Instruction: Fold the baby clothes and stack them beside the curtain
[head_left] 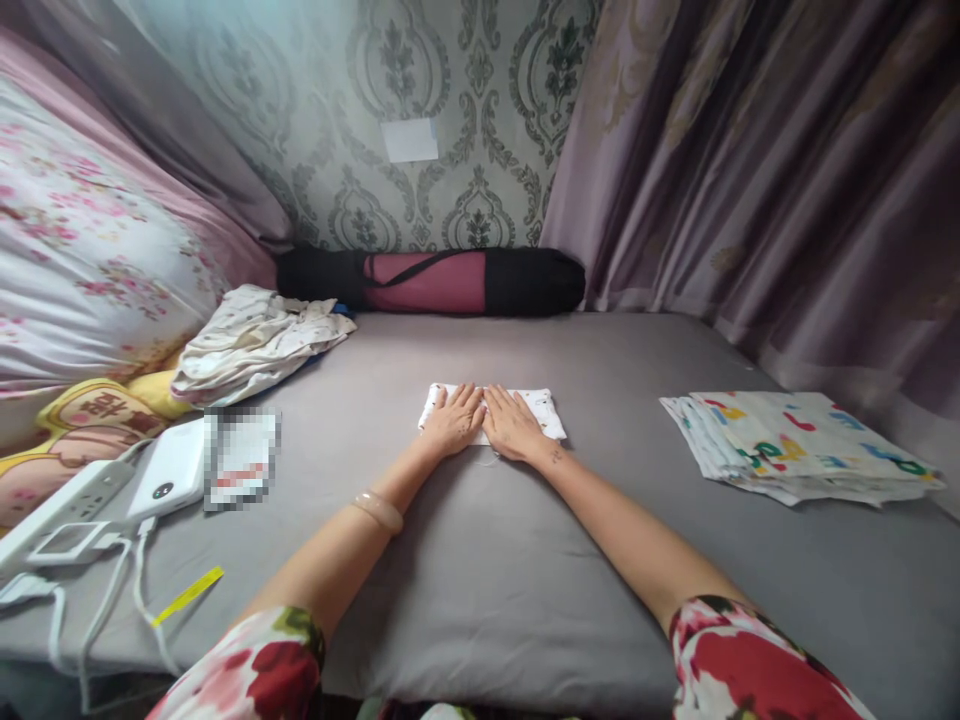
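A small folded white cloth with tiny dark prints lies flat on the grey bed sheet. Both palms rest on top of it, side by side near its middle. My left hand lies flat with fingers stretched out, and a pale bangle circles that wrist. Beside it, my right hand is also flat, fingers pointing away from me. The hands cover the cloth's centre, and its two ends show at either side. A thin white thread or string shows on the sheet just below the cloth.
Folded cloths with colourful prints lie at right. A crumpled cream cloth sits left, near a floral bedding pile. Front left are a power strip, white power bank and cables. A black-and-maroon rolled bag lies along the wall.
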